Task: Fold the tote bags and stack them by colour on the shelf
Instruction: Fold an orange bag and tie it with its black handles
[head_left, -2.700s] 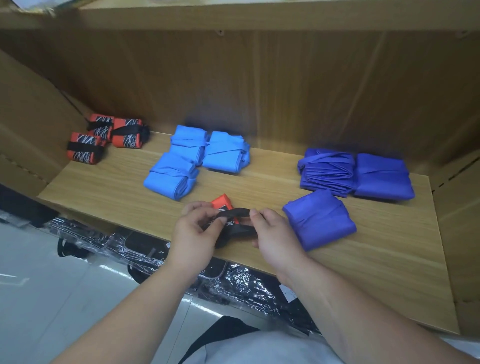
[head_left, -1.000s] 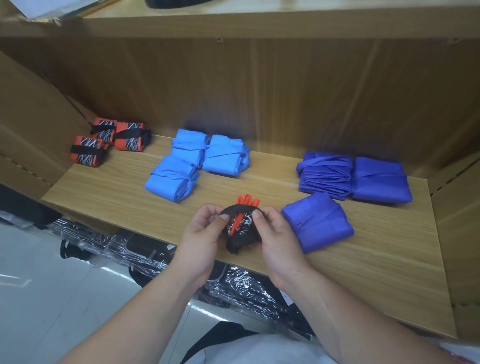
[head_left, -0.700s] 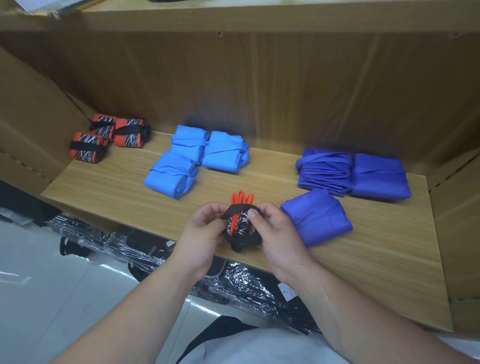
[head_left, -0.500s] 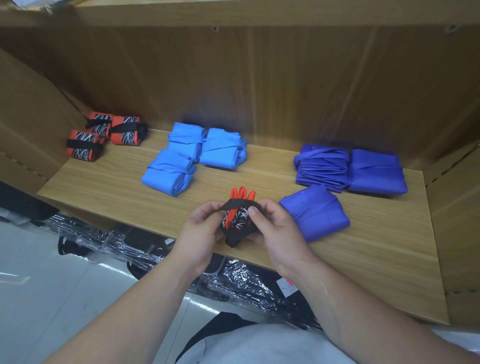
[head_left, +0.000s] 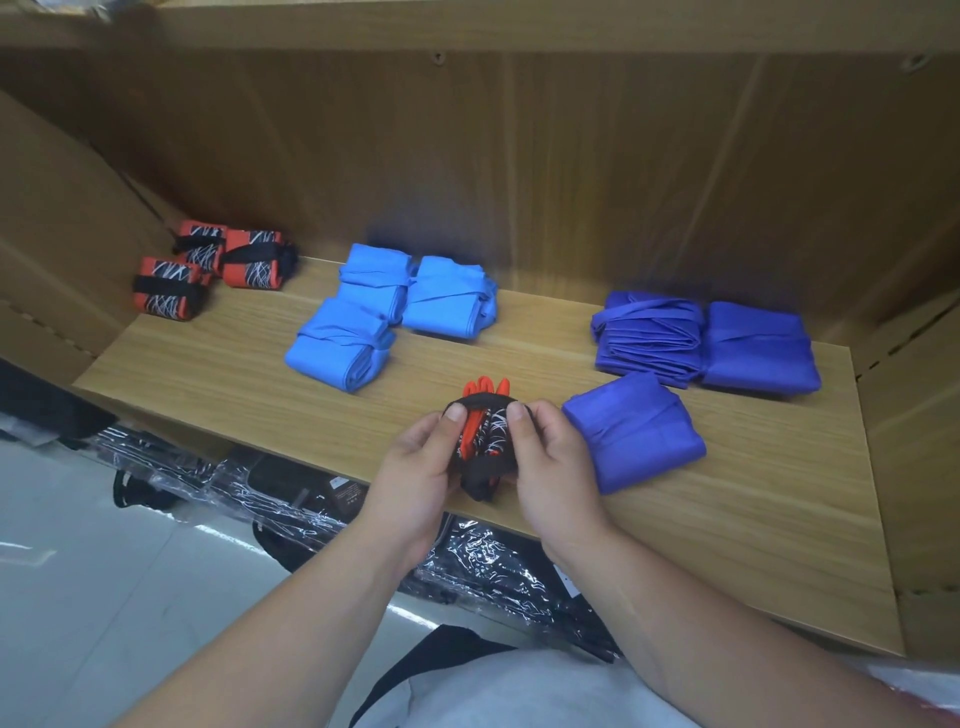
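Strapping an orange tote roll at the shelf's front edge.
Left hand (head_left: 415, 467) and right hand (head_left: 550, 467) both pinch the orange tote bag (head_left: 483, 436), thumbs holding its black strap (head_left: 480, 399) over the roll, above the shelf (head_left: 218, 374) lip. Likely next: seat the strap, then carry it left-back to the orange stack (head_left: 253, 262). Bare board lies between. Dark-blue bags (head_left: 631, 434) sit just beside the right hand, light-blue bags (head_left: 343, 345) beyond. The side wall (head_left: 52, 234) crowds the stack.

The one wide-angle view rides on the person's head, facing forward and down into the shelf (head_left: 218, 379), whose back panel (head_left: 571, 171) fills the top of the frame. It is near: both forearms cross the bottom edge, the left hand (head_left: 415, 467) and right hand (head_left: 558, 467) hold the orange tote bag (head_left: 485, 431) at centre, and floor (head_left: 104, 597) shows lower left.
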